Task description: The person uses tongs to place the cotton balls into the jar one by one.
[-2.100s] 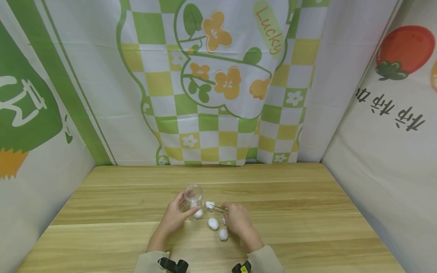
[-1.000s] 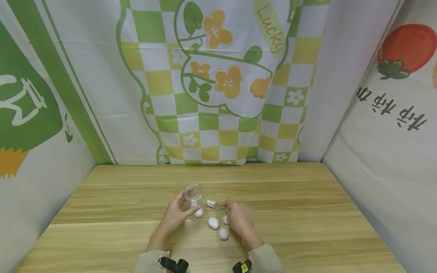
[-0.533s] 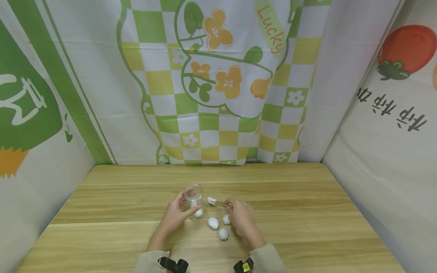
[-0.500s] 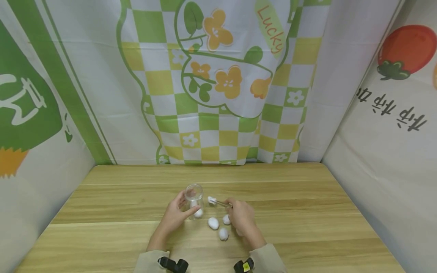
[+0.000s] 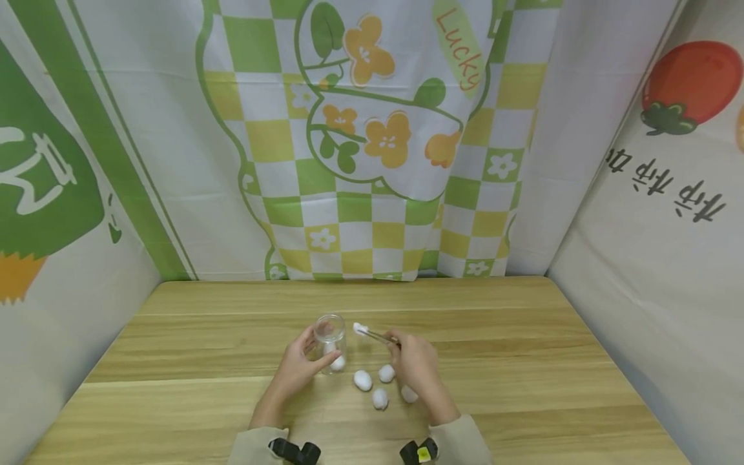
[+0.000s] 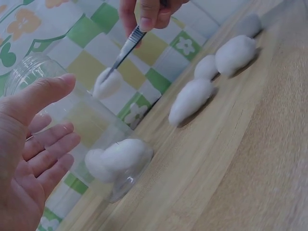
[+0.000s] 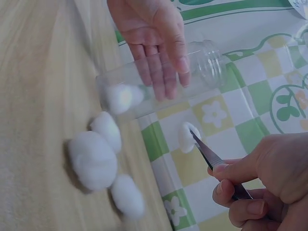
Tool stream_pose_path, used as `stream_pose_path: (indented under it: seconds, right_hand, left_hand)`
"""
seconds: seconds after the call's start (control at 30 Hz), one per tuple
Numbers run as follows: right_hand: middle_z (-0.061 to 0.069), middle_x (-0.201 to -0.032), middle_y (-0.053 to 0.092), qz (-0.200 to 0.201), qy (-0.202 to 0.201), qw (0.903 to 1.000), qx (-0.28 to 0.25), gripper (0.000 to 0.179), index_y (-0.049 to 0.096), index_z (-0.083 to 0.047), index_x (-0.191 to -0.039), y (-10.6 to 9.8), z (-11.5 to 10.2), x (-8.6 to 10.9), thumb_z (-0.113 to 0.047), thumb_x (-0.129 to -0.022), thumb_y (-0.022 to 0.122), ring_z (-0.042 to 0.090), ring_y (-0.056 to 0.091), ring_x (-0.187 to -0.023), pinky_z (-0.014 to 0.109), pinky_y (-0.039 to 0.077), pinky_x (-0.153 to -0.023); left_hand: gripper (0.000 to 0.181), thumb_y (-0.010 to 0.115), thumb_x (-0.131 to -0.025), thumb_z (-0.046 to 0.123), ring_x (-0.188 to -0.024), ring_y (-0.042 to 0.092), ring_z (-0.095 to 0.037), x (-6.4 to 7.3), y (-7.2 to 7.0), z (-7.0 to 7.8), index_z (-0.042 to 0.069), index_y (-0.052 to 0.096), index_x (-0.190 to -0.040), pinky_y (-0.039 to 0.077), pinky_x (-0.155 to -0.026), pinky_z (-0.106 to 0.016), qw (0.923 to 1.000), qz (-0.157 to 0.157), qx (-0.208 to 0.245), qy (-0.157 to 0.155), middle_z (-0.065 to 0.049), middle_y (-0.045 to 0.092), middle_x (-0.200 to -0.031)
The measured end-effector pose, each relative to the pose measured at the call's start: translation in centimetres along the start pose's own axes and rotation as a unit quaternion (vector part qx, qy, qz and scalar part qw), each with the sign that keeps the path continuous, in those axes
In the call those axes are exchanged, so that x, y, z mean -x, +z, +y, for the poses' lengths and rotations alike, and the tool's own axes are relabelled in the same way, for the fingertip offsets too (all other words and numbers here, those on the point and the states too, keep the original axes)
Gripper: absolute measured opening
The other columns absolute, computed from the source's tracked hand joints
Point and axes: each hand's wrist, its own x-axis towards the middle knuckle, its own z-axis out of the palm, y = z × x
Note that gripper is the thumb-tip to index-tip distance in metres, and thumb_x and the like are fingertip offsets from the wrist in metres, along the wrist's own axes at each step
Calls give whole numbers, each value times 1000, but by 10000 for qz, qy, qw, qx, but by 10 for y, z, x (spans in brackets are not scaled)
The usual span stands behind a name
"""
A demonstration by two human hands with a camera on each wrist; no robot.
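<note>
My left hand (image 5: 299, 366) holds a clear, open-mouthed jar (image 5: 330, 329) upright on the table, thumb on the near side and fingers behind it. White cotton balls (image 6: 120, 159) lie at the jar's bottom. Metal tweezers (image 7: 208, 155) are pinched in my right hand (image 5: 416, 363), between thumb and fingers. Their tips grip another cotton ball (image 7: 186, 137), raised above the table to the right of the jar, near the height of its mouth. Several loose cotton balls (image 5: 380, 398) rest on the table between the hands, one partly covered by my right wrist.
The wooden table (image 5: 232, 300) runs back to a checkered green and yellow curtain (image 5: 372, 213). Printed cloth walls (image 5: 651, 258) stand along the left and right sides. Each wrist carries a black camera (image 5: 296, 450).
My right hand has gripped a cotton ball with the tweezers and lifted it up and away from the table. More loose balls show beside the wrist. The left hand and jar have stayed in place.
</note>
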Motion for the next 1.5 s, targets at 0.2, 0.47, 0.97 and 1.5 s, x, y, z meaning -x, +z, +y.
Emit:
stream_pose_path:
  seconds: [0.2, 0.47, 0.97, 1.5]
  right_hand:
    - [4, -78, 75, 161, 76, 9998, -75, 17, 72, -15, -103, -8, -2, -1, -12, -88, 66, 4, 47, -51, 15, 28, -40]
    - [3, -82, 76, 268, 108, 9996, -5, 18, 72, -18, -104, -15, -4, -1, -14, -88, 66, 6, 56, -57, 15, 29, -42]
    - [6, -82, 77, 746, -273, 9967, -151, 15, 72, -15, -100, -32, -15, 3, -12, -86, 69, 8, 60, -56, 12, 26, -38]
    - [6, -78, 76, 1057, -579, 9924, -263, 15, 72, -15, -99, -38, -22, 6, -12, -84, 71, 13, 66, -60, 11, 31, -41]
  left_hand:
    - [68, 75, -83, 20, -135, 48, -36, 1, 1, 1, 3, 44, -141, 38, -116, -51, 9999, 17, -22, 123, -18, 56, -140]
    - [67, 75, -83, 20, -135, 49, -35, 0, 1, -1, 4, 44, -141, 38, -116, -51, 9998, 8, -9, 211, -17, 57, -139]
    - [69, 74, -84, 18, -135, 49, -35, 1, 1, 1, 4, 42, -143, 38, -116, -49, 9997, -12, -57, 223, -17, 57, -139]
    - [64, 75, -83, 19, -133, 51, -34, -1, 8, 0, 4, 47, -139, 40, -114, -50, 9991, -38, 95, 422, -16, 59, -137]
